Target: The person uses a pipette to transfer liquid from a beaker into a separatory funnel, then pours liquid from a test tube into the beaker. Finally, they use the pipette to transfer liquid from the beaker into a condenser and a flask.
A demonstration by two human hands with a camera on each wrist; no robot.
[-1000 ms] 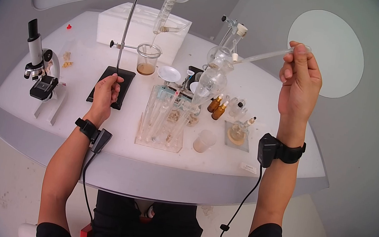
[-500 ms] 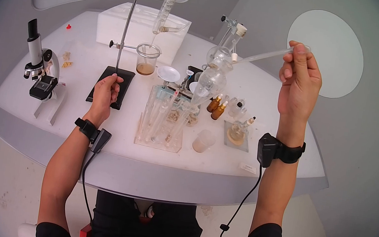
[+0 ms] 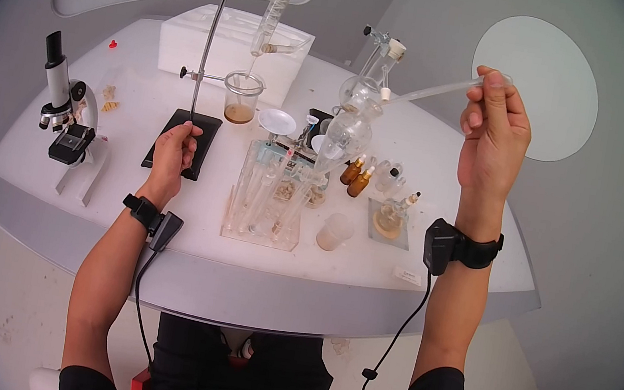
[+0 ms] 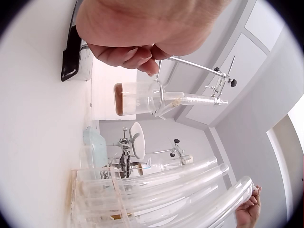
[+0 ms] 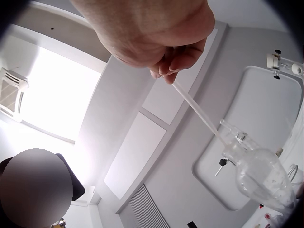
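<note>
My right hand point(image 3: 495, 142) pinches the end of a clear tube point(image 3: 436, 92), raised at the right. The tube slants down to the neck of a pear-shaped glass vessel point(image 3: 347, 137); the right wrist view shows the tube point(image 5: 197, 110) meeting the vessel point(image 5: 263, 178). With thumb and fingers, my left hand point(image 3: 173, 154) grips the lower part of a metal stand rod point(image 3: 210, 51), above its black base point(image 3: 203, 148). Beside that rod, a ring holds a beaker point(image 3: 242, 100) with brown liquid, below a clamped glass condenser point(image 3: 274, 16). In the left wrist view the beaker point(image 4: 137, 99) is beyond my left hand point(image 4: 152, 28).
A microscope point(image 3: 67, 106) stands at the left and a white foam box point(image 3: 181, 42) at the back. Test tubes point(image 3: 263, 196) in a rack, a plastic cup point(image 3: 335, 232), brown dropper bottles point(image 3: 360, 181) and a small flask point(image 3: 389, 219) occupy the middle and right of the table.
</note>
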